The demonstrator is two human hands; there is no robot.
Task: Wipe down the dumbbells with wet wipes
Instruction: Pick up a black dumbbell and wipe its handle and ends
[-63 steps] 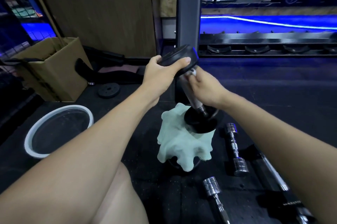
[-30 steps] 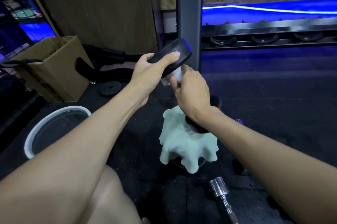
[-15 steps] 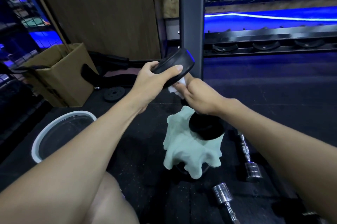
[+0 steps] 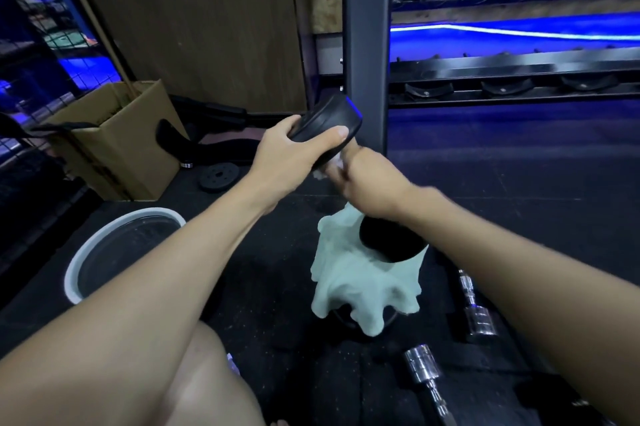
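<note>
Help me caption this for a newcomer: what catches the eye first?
At centre, the left hand grips the upper head of a black dumbbell while the right hand rubs a white wipe beneath it. Its lower head rests on a pale green cloth.

Lighting: dim overall, floor (image 4: 519, 190) nearly black. Source: blue LED strip (image 4: 502, 29) glowed across the upper right; further blue glow at upper left. Glare: bright highlights on chrome bars (image 4: 479, 320) at lower right. Blur: right hand (image 4: 363, 183) smeared by motion; left hand (image 4: 287, 157) sharper. Distortion: wide-angle bending at frame edges; forearms stretched large at the bottom.
</note>
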